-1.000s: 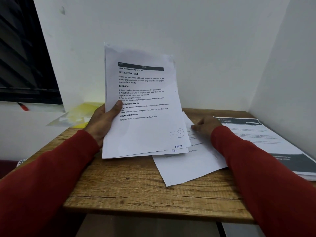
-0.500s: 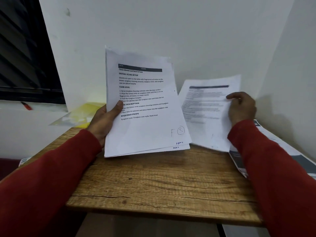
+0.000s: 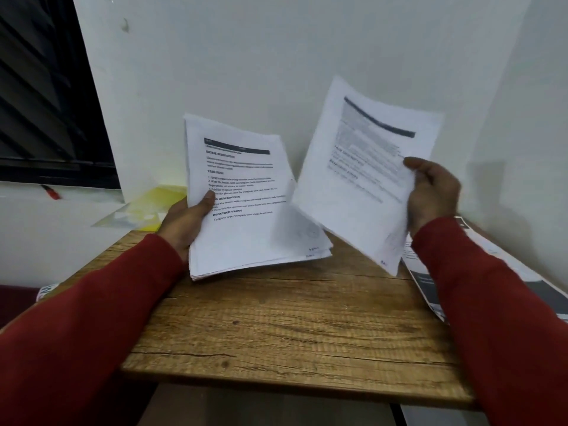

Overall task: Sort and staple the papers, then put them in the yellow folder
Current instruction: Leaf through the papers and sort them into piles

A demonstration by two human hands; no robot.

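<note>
My left hand [image 3: 184, 221] grips a stack of printed white papers [image 3: 246, 229] at its left edge, thumb on the top page, the stack's lower edge close to the wooden table [image 3: 292, 327]. My right hand [image 3: 430, 192] holds a single printed sheet [image 3: 353, 186] by its right edge, lifted and tilted above the table's back right. The yellow folder [image 3: 159, 198] lies on the white ledge behind the table at the left, partly hidden by the stack. No stapler is in view.
More printed papers with a dark band [image 3: 430, 287] lie at the table's right edge, partly under my right sleeve. A clear plastic sleeve [image 3: 123, 216] lies by the folder. A red pen [image 3: 50, 192] rests on the ledge below the dark window. White walls close in behind and right.
My right hand picked the single sheet off the table and raised it to the right. The stack in my left hand tilted back a little.
</note>
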